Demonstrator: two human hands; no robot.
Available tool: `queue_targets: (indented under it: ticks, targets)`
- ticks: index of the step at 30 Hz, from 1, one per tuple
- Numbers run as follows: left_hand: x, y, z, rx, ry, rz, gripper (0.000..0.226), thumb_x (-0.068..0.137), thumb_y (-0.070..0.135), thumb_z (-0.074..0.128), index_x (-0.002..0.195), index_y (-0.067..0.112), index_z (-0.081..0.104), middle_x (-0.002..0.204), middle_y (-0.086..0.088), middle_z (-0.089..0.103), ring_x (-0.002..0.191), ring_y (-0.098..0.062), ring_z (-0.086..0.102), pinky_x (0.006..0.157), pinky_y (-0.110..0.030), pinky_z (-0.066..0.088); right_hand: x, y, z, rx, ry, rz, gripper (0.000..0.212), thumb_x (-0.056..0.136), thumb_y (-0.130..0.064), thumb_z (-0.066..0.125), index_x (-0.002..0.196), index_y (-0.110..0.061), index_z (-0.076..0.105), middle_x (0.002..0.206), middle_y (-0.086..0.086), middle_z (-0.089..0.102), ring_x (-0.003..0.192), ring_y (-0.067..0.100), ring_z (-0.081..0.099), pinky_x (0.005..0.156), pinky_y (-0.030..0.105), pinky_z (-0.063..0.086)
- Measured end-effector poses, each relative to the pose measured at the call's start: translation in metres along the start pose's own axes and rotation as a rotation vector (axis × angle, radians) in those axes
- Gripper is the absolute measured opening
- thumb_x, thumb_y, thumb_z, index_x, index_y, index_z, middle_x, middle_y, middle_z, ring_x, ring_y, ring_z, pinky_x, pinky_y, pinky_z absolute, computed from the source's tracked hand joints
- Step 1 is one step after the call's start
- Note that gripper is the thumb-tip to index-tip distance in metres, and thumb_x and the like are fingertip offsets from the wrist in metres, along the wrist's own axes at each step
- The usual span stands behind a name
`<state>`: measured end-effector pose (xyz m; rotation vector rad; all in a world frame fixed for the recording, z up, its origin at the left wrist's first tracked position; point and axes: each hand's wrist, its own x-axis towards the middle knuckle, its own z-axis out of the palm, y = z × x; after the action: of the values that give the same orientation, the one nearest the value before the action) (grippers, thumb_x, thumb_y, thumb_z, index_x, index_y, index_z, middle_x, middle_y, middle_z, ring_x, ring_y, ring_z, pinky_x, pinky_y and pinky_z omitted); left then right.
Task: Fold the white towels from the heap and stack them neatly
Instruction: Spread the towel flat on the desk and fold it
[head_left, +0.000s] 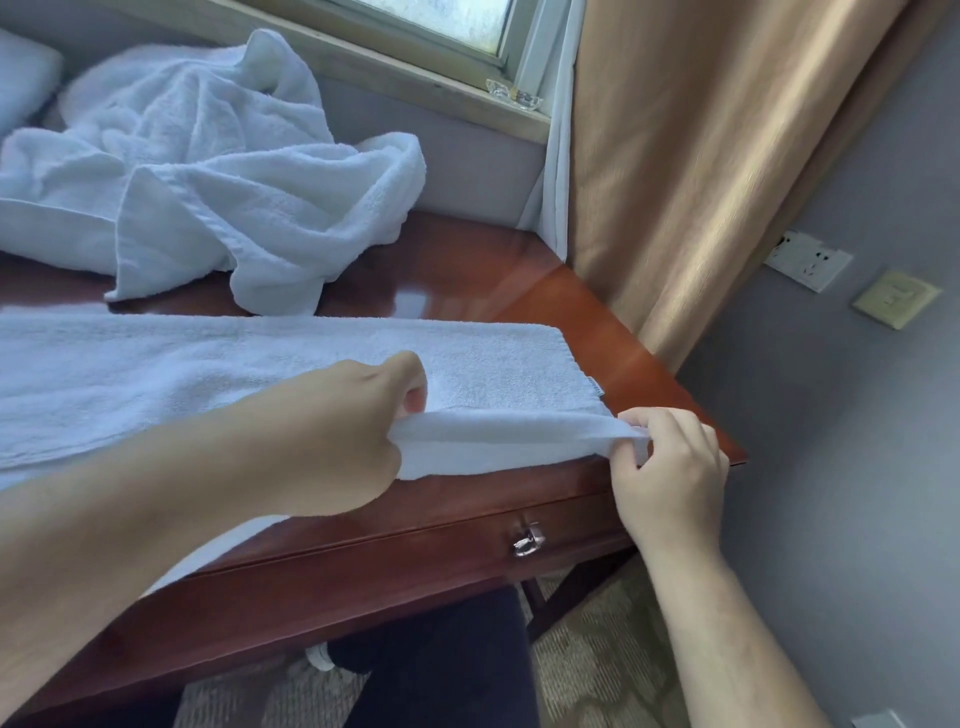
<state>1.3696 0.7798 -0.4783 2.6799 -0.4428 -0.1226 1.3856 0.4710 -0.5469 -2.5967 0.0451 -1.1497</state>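
Desk: a glossy red-brown wooden desk (467, 270) under the window carries all the linen; its near edge and drawer front face the person.
Heap: the heap (208, 171) of crumpled white towels lies at the back of the desk, by my reading unfolded and waiting.
Towel in work: one white towel (208, 374) is spread flat across the front of the desk, its near long edge lifted off the desk edge.
Left hand: the left hand (343, 431) is clenched on that lifted edge, pinching the cloth partway along.
Right hand: the right hand (670, 462) pinches the towel's near right corner, just off the desk's corner.
Progress: early, I judge; this towel looks only at its first fold. A folded white piece may sit at far left, too cropped to tell, so no sure stack.
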Motion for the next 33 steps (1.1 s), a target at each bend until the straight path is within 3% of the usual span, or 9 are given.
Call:
queue_targets:
  ticks: [3,6,8,11,15,18,20,26,33]
  targets:
    - [0.006,-0.009,-0.01,0.095,0.021,0.062,0.026,0.089,0.025,0.051,0.099,0.044,0.037,0.103,0.02,0.049,0.086,-0.003,0.048,0.071,-0.028,0.045,0.019,0.008,0.008,0.089,-0.086,0.045,0.013,0.09,-0.019,0.059,0.093,-0.025,0.069,0.097,-0.006,0.066,0.096,0.024,0.057,0.086,0.039,0.045]
    - [0.019,-0.016,-0.016,0.176,0.102,0.059,0.015,0.091,0.032,0.051,0.096,0.042,0.042,0.097,0.017,0.05,0.09,-0.01,0.049,0.079,-0.036,0.051,0.045,0.003,0.02,0.291,-0.21,0.157,0.012,0.091,-0.026,0.067,0.084,-0.035,0.064,0.086,-0.018,0.068,0.088,0.003,0.06,0.072,0.011,0.042]
    - [0.027,-0.02,-0.017,0.241,0.155,0.011,0.006,0.09,0.033,0.05,0.094,0.038,0.049,0.094,0.012,0.052,0.087,-0.014,0.054,0.073,-0.035,0.053,0.061,-0.001,0.029,0.358,-0.29,0.205,0.011,0.09,-0.031,0.07,0.08,-0.036,0.065,0.084,-0.027,0.067,0.083,-0.007,0.06,0.063,0.004,0.039]
    - [0.034,-0.025,-0.015,0.382,0.2,-0.093,0.014,0.089,0.025,0.046,0.091,0.025,0.06,0.087,0.005,0.056,0.078,-0.021,0.059,0.067,-0.033,0.054,0.081,-0.006,0.042,0.393,-0.361,0.208,0.006,0.09,-0.037,0.068,0.084,-0.035,0.067,0.084,-0.03,0.066,0.08,-0.008,0.06,0.059,0.01,0.039]
    - [0.04,-0.031,-0.002,0.334,0.3,-0.149,0.012,0.091,0.008,0.04,0.089,0.019,0.044,0.076,-0.002,0.055,0.064,-0.022,0.055,0.058,-0.038,0.05,0.103,-0.01,0.059,0.422,-0.437,0.224,0.008,0.093,-0.032,0.061,0.092,-0.033,0.069,0.085,-0.02,0.069,0.081,-0.009,0.06,0.065,0.017,0.041]
    - [0.041,-0.03,0.005,0.141,0.198,-0.164,0.019,0.096,0.046,0.039,0.094,0.027,0.042,0.086,0.006,0.056,0.072,-0.015,0.054,0.062,-0.039,0.048,0.114,-0.014,0.07,0.393,-0.466,0.237,0.003,0.091,-0.031,0.065,0.089,-0.032,0.068,0.084,-0.017,0.068,0.075,-0.008,0.06,0.062,0.015,0.041]
    - [0.037,-0.027,0.008,0.263,0.055,-0.137,0.035,0.085,0.067,0.04,0.093,0.033,0.043,0.088,0.013,0.051,0.076,-0.009,0.052,0.061,-0.031,0.043,0.12,-0.016,0.075,0.364,-0.476,0.242,0.004,0.09,-0.033,0.068,0.086,-0.032,0.066,0.081,-0.014,0.067,0.071,-0.003,0.06,0.058,0.014,0.039]
    - [0.055,-0.033,-0.003,0.241,0.06,-0.208,0.018,0.095,0.021,0.041,0.078,0.02,0.048,0.081,0.002,0.052,0.073,-0.018,0.052,0.058,-0.03,0.041,0.136,-0.021,0.086,0.218,-0.641,0.199,0.013,0.098,-0.034,0.054,0.088,-0.027,0.06,0.083,-0.007,0.061,0.075,0.012,0.056,0.059,0.027,0.038]
    - [0.084,-0.06,-0.01,0.403,0.269,-0.199,0.031,0.105,0.038,0.033,0.084,0.024,0.05,0.078,0.005,0.051,0.063,-0.012,0.044,0.049,-0.028,0.028,0.136,-0.025,0.1,-0.118,-0.582,0.2,0.026,0.098,-0.045,0.046,0.085,-0.023,0.049,0.085,0.001,0.06,0.075,0.022,0.055,0.059,0.034,0.037]
